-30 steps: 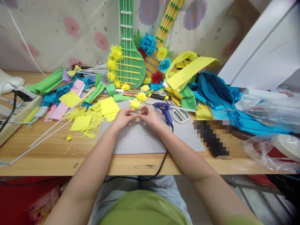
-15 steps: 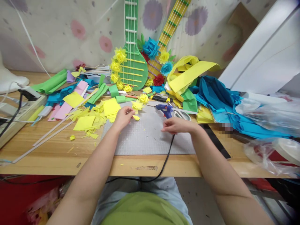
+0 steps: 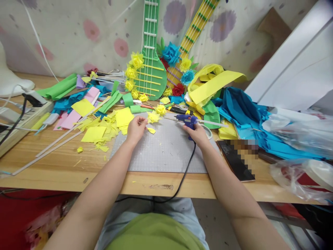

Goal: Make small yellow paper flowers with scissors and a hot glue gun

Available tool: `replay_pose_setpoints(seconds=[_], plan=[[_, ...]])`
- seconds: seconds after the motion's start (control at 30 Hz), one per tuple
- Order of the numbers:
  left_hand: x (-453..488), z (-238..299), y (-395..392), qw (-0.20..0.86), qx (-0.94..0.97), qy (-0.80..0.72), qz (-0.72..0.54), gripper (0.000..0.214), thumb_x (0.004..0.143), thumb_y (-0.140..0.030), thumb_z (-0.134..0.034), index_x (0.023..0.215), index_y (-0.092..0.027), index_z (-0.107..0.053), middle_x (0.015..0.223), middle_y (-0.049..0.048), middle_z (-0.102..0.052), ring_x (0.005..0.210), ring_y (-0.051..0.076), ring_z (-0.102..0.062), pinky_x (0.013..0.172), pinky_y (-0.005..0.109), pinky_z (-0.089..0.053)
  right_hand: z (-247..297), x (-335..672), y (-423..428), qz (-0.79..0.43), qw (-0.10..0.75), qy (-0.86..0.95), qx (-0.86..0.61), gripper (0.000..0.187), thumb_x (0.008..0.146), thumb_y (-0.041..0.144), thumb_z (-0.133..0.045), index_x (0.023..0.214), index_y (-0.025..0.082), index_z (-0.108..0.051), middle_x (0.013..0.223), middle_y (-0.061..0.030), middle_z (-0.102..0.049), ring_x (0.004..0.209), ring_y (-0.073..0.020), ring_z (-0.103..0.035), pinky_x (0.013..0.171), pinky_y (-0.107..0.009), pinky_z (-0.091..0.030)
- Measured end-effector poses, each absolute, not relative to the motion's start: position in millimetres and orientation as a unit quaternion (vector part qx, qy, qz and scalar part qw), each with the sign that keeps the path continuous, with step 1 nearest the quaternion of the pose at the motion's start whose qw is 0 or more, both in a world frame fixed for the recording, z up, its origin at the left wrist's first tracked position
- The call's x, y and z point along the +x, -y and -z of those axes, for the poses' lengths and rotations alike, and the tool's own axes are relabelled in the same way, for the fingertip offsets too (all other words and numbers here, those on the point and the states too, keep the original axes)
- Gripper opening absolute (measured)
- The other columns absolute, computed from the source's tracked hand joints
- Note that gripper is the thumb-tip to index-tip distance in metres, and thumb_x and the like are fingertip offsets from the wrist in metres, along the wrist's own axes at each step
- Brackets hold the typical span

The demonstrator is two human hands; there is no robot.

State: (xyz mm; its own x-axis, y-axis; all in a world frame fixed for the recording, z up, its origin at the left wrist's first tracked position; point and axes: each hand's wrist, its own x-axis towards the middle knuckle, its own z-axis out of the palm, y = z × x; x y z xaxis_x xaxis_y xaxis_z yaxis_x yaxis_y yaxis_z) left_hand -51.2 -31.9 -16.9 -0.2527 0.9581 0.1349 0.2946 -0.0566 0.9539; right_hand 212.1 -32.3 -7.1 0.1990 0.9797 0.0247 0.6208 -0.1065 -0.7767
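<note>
- Yellow paper petal: held at about eleven o'clock from the middle of the grey cutting mat, its free end pointed towards three o'clock.
- Left hand, at ten o'clock: the petal is pinched at the fingertips, with the other fingers curled in.
- Right hand, at two o'clock: the handle of the blue hot glue gun is grasped, thumb laid along the near side. Whether the gun is lifted clear of the mat cannot be told.
- Glue gun: nozzle turned towards nine o'clock, glue stick stuck out towards three; white-handled scissors are partly covered behind it.
- Yellow paper flowers are placed near twelve o'clock, and a stack of yellow paper squares at ten.
- Step in hand, as judged: the gun is being taken up for gluing while the petal is kept ready.
- Next move, as judged: the nozzle would need to be brought to the petal's base, with the left fingertips kept clear of hot glue.
</note>
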Motion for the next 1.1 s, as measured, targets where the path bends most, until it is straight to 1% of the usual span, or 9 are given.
replay_pose_setpoints(seconds=[0.1, 0.17, 0.23, 0.3, 0.37, 0.43, 0.77, 0.9, 1.1], plan=[[-51, 17, 32, 0.319, 0.507, -0.607, -0.522, 0.014, 0.074, -0.032, -0.057, 0.077, -0.018, -0.055, 0.072, -0.0002, -0.065, 0.053, 0.01, -0.058, 0.056, 0.023, -0.043, 8, 216, 32, -0.345, 0.455, 0.515, -0.639, 0.044, 0.062, 0.052, -0.062, 0.088, 0.017, -0.06, 0.075, -0.0049, -0.063, 0.062, -0.0138, -0.055, 0.054, -0.026, -0.041], [-51, 17, 32, 0.326, 0.506, -0.604, -0.522, 0.015, 0.074, -0.032, -0.057, 0.077, -0.018, -0.055, 0.072, -0.0001, -0.065, 0.053, 0.01, -0.058, 0.057, 0.023, -0.044, 1, 215, 33, -0.381, 0.484, 0.518, -0.593, 0.042, 0.062, 0.051, -0.064, 0.088, 0.017, -0.059, 0.073, -0.0033, -0.062, 0.059, -0.0111, -0.053, 0.054, -0.024, -0.041], [-50, 18, 32, 0.338, 0.51, -0.602, -0.514, 0.015, 0.074, -0.033, -0.057, 0.077, -0.018, -0.055, 0.072, -0.0001, -0.065, 0.053, 0.011, -0.059, 0.057, 0.024, -0.044, -10, 207, 34, -0.399, 0.461, 0.558, -0.563, 0.04, 0.064, 0.052, -0.063, 0.084, 0.017, -0.06, 0.063, -0.0002, -0.058, 0.054, -0.0092, -0.049, 0.05, -0.023, -0.037], [-50, 19, 32, 0.344, 0.514, -0.603, -0.505, 0.016, 0.074, -0.033, -0.058, 0.076, -0.018, -0.055, 0.072, -0.0001, -0.065, 0.052, 0.011, -0.059, 0.057, 0.024, -0.044, -20, 195, 37, -0.409, 0.394, 0.612, -0.551, 0.04, 0.068, 0.055, -0.059, 0.077, 0.016, -0.061, 0.054, 0.0015, -0.052, 0.048, -0.0082, -0.044, 0.048, -0.023, -0.035], [-50, 20, 32, 0.342, 0.519, -0.604, -0.499, 0.016, 0.074, -0.034, -0.058, 0.075, -0.018, -0.055, 0.071, 0.0, -0.065, 0.052, 0.012, -0.059, 0.057, 0.024, -0.044, -27, 181, 38, -0.398, 0.342, 0.652, -0.548, 0.041, 0.067, 0.057, -0.06, 0.07, 0.016, -0.061, 0.051, 0.0018, -0.05, 0.046, -0.0081, -0.043, 0.047, -0.023, -0.035], [-51, 21, 32, 0.336, 0.524, -0.605, -0.496, 0.015, 0.073, -0.033, -0.058, 0.075, -0.018, -0.056, 0.069, 0.0, -0.065, 0.053, 0.012, -0.059, 0.056, 0.024, -0.044, -27, 169, 39, -0.386, 0.315, 0.672, -0.548, 0.042, 0.065, 0.058, -0.062, 0.068, 0.016, -0.061, 0.051, 0.0013, -0.051, 0.047, -0.0085, -0.044, 0.048, -0.024, -0.037], [-51, 22, 33, 0.343, 0.535, -0.599, -0.487, 0.018, 0.074, -0.037, -0.058, 0.075, -0.019, -0.056, 0.069, -0.0005, -0.066, 0.053, 0.011, -0.059, 0.057, 0.024, -0.043, 2, 162, 43, -0.318, 0.333, 0.663, -0.591, 0.047, 0.067, 0.06, -0.059, 0.081, 0.017, -0.067, 0.063, -0.0039, -0.063, 0.069, -0.0194, -0.06, 0.062, -0.029, -0.045], [-50, 22, 33, 0.352, 0.534, -0.597, -0.483, 0.02, 0.073, -0.039, -0.059, 0.074, -0.019, -0.056, 0.069, -0.0006, -0.066, 0.053, 0.011, -0.059, 0.056, 0.023, -0.043, 9, 160, 41, -0.304, 0.334, 0.677, -0.581, 0.044, 0.068, 0.058, -0.058, 0.081, 0.017, -0.069, 0.07, -0.0042, -0.067, 0.073, -0.0206, -0.062, 0.067, -0.029, -0.047], [-50, 24, 31, 0.345, 0.545, -0.594, -0.482, 0.02, 0.074, -0.039, -0.059, 0.075, -0.019, -0.057, 0.069, -0.0002, -0.066, 0.053, 0.011, -0.059, 0.057, 0.023, -0.043, 11, 157, 42, -0.301, 0.353, 0.675, -0.574, 0.042, 0.07, 0.054, -0.06, 0.089, 0.018, -0.069, 0.084, -0.0043, -0.07, 0.08, -0.0213, -0.064, 0.074, -0.032, -0.049]])
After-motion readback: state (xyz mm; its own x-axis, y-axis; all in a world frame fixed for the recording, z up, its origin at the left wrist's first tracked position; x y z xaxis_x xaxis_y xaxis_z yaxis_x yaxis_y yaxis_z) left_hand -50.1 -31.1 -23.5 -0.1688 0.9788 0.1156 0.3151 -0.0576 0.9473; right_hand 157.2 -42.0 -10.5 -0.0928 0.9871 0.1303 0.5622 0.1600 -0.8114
